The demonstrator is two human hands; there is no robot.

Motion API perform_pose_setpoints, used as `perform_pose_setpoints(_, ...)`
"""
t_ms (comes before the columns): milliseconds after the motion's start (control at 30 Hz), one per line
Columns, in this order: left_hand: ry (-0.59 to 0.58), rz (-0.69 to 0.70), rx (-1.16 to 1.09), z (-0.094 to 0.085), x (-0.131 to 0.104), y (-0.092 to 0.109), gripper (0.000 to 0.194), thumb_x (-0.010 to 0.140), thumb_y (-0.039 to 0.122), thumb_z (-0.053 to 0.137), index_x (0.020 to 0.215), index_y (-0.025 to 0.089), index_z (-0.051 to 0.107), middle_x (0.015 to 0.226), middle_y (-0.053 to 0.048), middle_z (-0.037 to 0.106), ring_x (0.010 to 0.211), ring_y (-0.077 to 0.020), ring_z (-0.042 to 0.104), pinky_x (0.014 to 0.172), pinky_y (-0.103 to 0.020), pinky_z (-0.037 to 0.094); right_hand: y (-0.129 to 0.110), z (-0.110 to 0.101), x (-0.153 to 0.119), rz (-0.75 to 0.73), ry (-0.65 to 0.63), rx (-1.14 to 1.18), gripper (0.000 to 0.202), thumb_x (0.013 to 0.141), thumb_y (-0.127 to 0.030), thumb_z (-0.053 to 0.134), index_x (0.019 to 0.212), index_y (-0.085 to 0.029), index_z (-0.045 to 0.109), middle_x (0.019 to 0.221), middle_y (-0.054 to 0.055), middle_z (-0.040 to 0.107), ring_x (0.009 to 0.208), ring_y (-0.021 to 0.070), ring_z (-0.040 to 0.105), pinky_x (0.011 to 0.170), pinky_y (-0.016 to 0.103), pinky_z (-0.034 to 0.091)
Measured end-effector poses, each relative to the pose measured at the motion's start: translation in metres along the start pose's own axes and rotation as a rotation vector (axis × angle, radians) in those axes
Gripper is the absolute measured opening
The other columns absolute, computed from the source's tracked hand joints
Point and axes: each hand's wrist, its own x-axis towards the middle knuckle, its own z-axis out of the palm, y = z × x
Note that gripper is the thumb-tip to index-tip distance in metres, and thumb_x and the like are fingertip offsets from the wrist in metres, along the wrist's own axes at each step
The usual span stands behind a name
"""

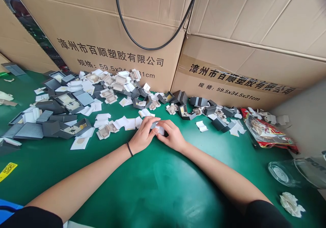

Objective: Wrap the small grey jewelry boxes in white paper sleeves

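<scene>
Both hands meet near the middle of the green table (pixel 142 183). My left hand (pixel 143 135), with a black band at the wrist, has its fingers closed on the left side of a small grey box (pixel 160 129) with white inside. My right hand (pixel 173 136) grips the same box from the right, thumb and fingers round it. Much of the box is hidden by the fingers. Just behind and left of the hands lie folded white papers (pixel 120 122) and beige inserts (pixel 106 131). An open dark box (pixel 185 112) lies behind my right hand.
Dark boxes (pixel 68 102) and papers are heaped at the left and back. Large cartons (pixel 122 34) stand behind, with a black cable (pixel 152 48) hanging. At right are a red snack bag (pixel 270 133), a clear container (pixel 282 173) and crumpled tissue (pixel 291 204).
</scene>
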Motion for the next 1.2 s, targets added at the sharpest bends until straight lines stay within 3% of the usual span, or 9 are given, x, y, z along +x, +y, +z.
perform_pose_setpoints(400,-0.021,-0.032,-0.003,-0.002,0.001,-0.002,0.030,0.091,0.033,0.038,0.117,0.022,0.050,0.115,-0.008,0.052,0.117,-0.0197,0.044,0.099,-0.037,0.039,0.009,-0.002,0.002,-0.034,-0.118,-0.138,0.011,0.084,-0.028,0.051,0.087,-0.020,0.059,0.092,0.008,0.056,0.085,0.0195,0.049,0.075,0.034,0.048)
perform_pose_setpoints(567,-0.006,-0.049,0.008,-0.002,0.002,-0.001,0.030,0.090,0.034,0.040,0.115,0.022,0.052,0.116,-0.008,0.053,0.118,-0.0199,0.045,0.099,-0.037,0.040,0.011,-0.004,0.004,-0.047,-0.148,-0.182,0.011,0.084,-0.027,0.051,0.089,-0.020,0.058,0.096,0.007,0.057,0.089,0.0196,0.049,0.075,0.032,0.047)
perform_pose_setpoints(833,-0.012,-0.052,0.041,-0.002,0.003,0.002,0.031,0.091,0.034,0.039,0.113,0.022,0.056,0.115,-0.008,0.052,0.115,-0.0195,0.047,0.098,-0.035,0.041,0.007,-0.010,0.008,-0.047,-0.227,-0.273,0.013,0.087,-0.028,0.049,0.083,-0.018,0.056,0.088,0.008,0.058,0.080,0.0195,0.047,0.071,0.032,0.047)
perform_pose_setpoints(1200,0.003,-0.099,0.027,-0.002,0.003,0.002,0.033,0.090,0.034,0.039,0.118,0.025,0.055,0.118,-0.006,0.053,0.115,-0.0194,0.046,0.099,-0.036,0.040,0.009,-0.018,0.010,-0.090,-0.281,-0.245,0.015,0.088,-0.029,0.047,0.090,-0.021,0.059,0.106,0.008,0.057,0.093,0.0197,0.050,0.077,0.034,0.050)
